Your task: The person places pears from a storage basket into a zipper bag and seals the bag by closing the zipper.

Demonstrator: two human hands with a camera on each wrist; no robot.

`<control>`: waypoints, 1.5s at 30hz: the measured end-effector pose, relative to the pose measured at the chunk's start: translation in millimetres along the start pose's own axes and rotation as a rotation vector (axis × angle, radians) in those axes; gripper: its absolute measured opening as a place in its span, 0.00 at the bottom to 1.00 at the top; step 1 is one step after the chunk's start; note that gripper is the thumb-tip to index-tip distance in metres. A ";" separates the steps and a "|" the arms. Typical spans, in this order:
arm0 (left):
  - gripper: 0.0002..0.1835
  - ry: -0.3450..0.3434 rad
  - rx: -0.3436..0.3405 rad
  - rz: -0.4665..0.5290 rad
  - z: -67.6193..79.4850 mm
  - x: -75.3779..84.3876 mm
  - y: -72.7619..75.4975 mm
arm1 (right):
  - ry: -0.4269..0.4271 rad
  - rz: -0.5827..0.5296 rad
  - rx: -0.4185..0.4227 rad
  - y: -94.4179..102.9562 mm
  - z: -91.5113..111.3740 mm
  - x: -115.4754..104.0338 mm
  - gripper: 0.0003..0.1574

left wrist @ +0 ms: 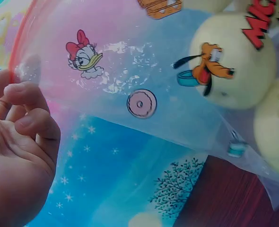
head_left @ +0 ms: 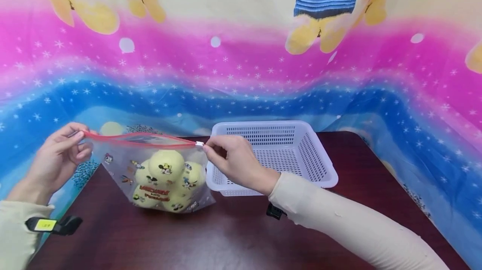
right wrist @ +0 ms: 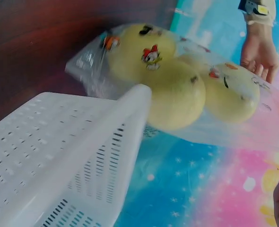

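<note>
A clear zip bag (head_left: 113, 163) with a red zip rim and cartoon prints hangs between both hands at the left of the table. Inside it are several pale yellow round things (head_left: 165, 167), whose exact kind I cannot tell. My left hand (head_left: 60, 157) pinches the left end of the red rim between thumb and finger. At the rim's right end, my right hand (head_left: 239, 161) pinches the white slider (head_left: 199, 144). Between the hands, the bag's mouth gapes a little. The left wrist view shows the left hand (left wrist: 23, 142) at the bag's corner.
A white perforated plastic basket (head_left: 320, 153) stands on the dark red-brown table (head_left: 241, 236), just right of the bag and partly behind the right hand. Behind and beside the table hangs a colourful printed cloth (head_left: 248, 69).
</note>
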State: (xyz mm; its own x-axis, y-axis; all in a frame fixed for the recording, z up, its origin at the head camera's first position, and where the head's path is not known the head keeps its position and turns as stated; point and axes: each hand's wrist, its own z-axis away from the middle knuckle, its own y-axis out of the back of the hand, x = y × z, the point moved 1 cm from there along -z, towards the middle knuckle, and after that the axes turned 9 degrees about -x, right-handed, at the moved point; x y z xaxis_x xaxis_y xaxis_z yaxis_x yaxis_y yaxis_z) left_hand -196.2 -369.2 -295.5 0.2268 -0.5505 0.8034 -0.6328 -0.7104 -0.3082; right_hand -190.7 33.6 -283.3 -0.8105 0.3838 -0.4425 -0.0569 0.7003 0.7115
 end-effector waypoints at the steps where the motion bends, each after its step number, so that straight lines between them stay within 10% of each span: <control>1: 0.24 -0.007 -0.004 0.012 0.8 0.5 0.4 | 0.007 0.001 0.008 0.4 -0.4 0.0 0.07; 8: 0.26 0.002 -0.050 0.046 3.7 -1.2 3.3 | -0.049 0.027 -0.071 -3.4 0.3 3.4 0.08; 14: 0.23 -0.009 0.038 -0.060 0.9 -4.1 -2.0 | -0.033 0.127 -0.037 -5.3 -2.3 6.7 0.07; 26: 0.10 0.034 0.374 -0.561 -9.8 -21.7 -30.3 | -0.232 0.029 -0.138 -10.3 -0.5 20.2 0.06; 33: 0.05 0.077 0.620 -1.301 -15.2 -28.9 -54.9 | -0.293 -0.021 -0.182 -11.3 0.2 26.6 0.06; 45: 0.03 -0.138 0.705 -1.365 -0.3 -25.8 -51.8 | -0.355 -0.021 -0.053 -7.7 -3.4 47.2 0.06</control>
State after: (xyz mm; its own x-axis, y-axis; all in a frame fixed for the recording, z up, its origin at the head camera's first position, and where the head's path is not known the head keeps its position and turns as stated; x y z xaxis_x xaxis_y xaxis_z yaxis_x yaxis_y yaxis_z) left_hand -169.5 -318.0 -300.1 0.4128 0.6621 0.6255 0.5637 -0.7251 0.3955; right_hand -230.6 44.3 -307.8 -0.5560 0.5611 -0.6131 -0.1090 0.6821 0.7231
